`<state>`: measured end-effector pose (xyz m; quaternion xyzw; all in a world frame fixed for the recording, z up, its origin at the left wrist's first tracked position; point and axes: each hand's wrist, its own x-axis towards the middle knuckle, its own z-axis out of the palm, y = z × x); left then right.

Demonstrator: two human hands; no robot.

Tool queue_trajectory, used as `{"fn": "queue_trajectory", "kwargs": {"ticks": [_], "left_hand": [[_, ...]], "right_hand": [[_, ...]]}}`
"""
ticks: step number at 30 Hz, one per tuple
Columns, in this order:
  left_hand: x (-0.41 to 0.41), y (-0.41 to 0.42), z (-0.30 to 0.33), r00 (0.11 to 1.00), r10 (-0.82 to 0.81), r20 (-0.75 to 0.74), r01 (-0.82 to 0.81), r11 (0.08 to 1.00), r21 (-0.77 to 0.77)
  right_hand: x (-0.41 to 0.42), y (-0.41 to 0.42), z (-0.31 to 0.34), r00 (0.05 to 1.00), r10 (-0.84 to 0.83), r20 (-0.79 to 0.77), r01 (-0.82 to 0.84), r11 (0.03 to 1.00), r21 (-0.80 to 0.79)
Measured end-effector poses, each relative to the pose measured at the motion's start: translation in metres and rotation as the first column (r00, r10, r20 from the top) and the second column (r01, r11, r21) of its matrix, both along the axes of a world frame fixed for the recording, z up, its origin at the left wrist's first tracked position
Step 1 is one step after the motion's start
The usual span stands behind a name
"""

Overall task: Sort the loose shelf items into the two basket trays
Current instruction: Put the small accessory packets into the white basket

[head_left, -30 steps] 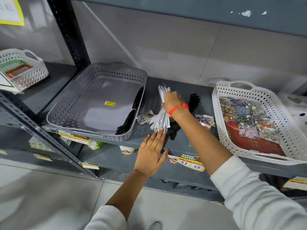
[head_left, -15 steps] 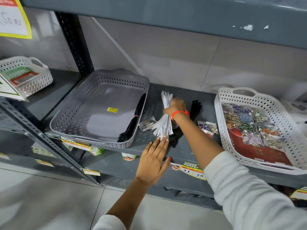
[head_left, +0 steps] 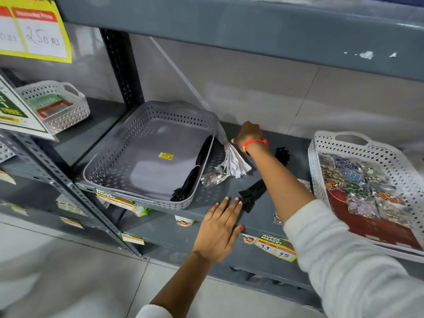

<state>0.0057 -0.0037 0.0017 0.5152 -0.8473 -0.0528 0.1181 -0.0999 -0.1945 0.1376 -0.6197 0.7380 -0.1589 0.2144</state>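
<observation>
A grey perforated basket tray (head_left: 146, 115) stands on the shelf at the left, with a black zipper bundle (head_left: 192, 173) along its right wall. My right hand (head_left: 249, 135) grips a white zipper bundle (head_left: 231, 160) lifted beside that tray's right rim. A small clear packet (head_left: 214, 177) and a loose black zipper bundle (head_left: 252, 192) lie on the shelf between the trays. The white basket tray (head_left: 321, 161) at the right holds several packets of coloured jewellery. My left hand (head_left: 221, 226) rests flat and open on the shelf's front edge.
A smaller white basket (head_left: 57, 104) sits on the neighbouring shelf at far left. The upper shelf's edge (head_left: 252, 26) hangs overhead. Price tags (head_left: 275, 247) line the shelf front. A black upright post (head_left: 121, 70) divides the two bays.
My right hand has raised the white zipper bundle off the shelf and moved it left toward the grey tray. My left hand stays on the shelf edge.
</observation>
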Motion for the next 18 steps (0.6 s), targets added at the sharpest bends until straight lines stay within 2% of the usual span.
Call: {"fn": "queue_trajectory", "kwargs": {"ticks": [7,12,15,18], "left_hand": [[-0.002,0.001,0.002,0.999,0.001,-0.046,-0.001,1.0,0.0],[-0.002,0.001,0.0,0.998,0.015,-0.057,-0.014,1.0,0.013],[-0.002,0.001,0.001,0.998,0.021,-0.059,-0.02,1.0,0.022],[-0.002,0.001,0.001,0.998,0.015,-0.064,-0.013,1.0,0.028]], "right_hand": [[-0.061,0.045,-0.019,0.978,-0.21,0.015,0.209,0.977,0.029],[-0.062,0.075,-0.037,0.982,-0.171,-0.078,0.182,0.97,0.161],[-0.057,0.07,-0.039,0.979,-0.182,-0.09,0.192,0.974,0.117],[-0.054,0.055,-0.03,0.972,-0.219,-0.088,0.218,0.976,-0.028]]}}
